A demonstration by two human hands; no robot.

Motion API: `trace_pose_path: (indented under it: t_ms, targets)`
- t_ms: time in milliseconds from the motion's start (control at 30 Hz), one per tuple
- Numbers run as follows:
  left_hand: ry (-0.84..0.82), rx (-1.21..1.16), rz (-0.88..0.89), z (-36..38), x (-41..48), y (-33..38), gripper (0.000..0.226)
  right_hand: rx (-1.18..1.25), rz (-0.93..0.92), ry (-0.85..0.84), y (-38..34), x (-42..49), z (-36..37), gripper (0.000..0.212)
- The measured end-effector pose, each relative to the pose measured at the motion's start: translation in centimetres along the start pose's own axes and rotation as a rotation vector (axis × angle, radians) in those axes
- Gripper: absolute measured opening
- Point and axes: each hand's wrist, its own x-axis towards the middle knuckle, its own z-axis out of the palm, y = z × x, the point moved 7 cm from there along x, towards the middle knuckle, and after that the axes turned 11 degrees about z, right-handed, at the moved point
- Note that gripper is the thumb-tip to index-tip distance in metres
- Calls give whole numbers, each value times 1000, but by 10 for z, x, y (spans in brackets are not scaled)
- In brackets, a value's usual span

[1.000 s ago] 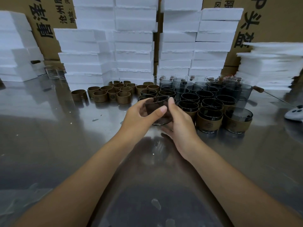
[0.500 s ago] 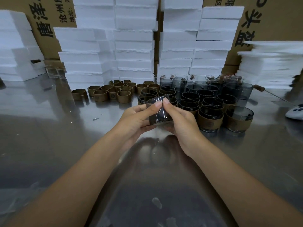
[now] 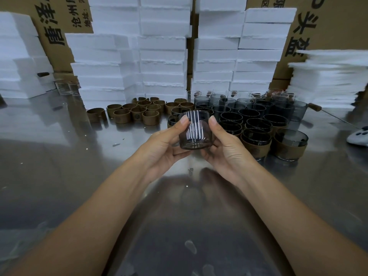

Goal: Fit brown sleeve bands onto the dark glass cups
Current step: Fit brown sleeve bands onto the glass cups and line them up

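A bare dark glass cup (image 3: 195, 132) is held upright above the steel table, with no band on it. My left hand (image 3: 165, 144) grips its left side, thumb near the rim. My right hand (image 3: 225, 148) grips its right side the same way. Loose brown sleeve bands (image 3: 137, 113) stand in a cluster at the back left of centre. To the right stand several dark cups (image 3: 249, 116); the front ones wear brown bands (image 3: 256, 148).
Stacks of white foam boxes (image 3: 163, 54) and cardboard cartons (image 3: 59, 26) wall off the back. A foam sheet pile (image 3: 328, 76) sits at the right. A white controller (image 3: 358, 136) lies at the right edge. The steel table (image 3: 59, 166) spreads in front.
The cup was tilted and low between my hands; now it is raised upright, and my thumbs have spread apart to its two sides.
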Motion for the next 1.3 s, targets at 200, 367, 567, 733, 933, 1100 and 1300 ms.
trace_pose_path:
  t_ms: [200,367,567,733,933,1100,1300]
  targets:
    - [17,46,6,-2,-1,-2,32,-144,-38,66,-1,-1,6,53]
    - [-4,100,58,-5,2,0,45,-222,-35,91,4,0,5,59]
    - [128,280,172,-18,4,7,45,-104,-118,140,-3,-6,0,45]
    - [82,340,178,-11,4,4,58,-168,-128,187,-1,-6,2,47]
    - [29,258,142,-11,2,2,54,-189,-82,156,2,-5,3,58]
    - [-5,174,105,-9,2,0,46,-183,-66,128,0,-5,1,58]
    - [-35,111,66,-7,2,-2,37,-57,-29,89,2,-2,-4,43]
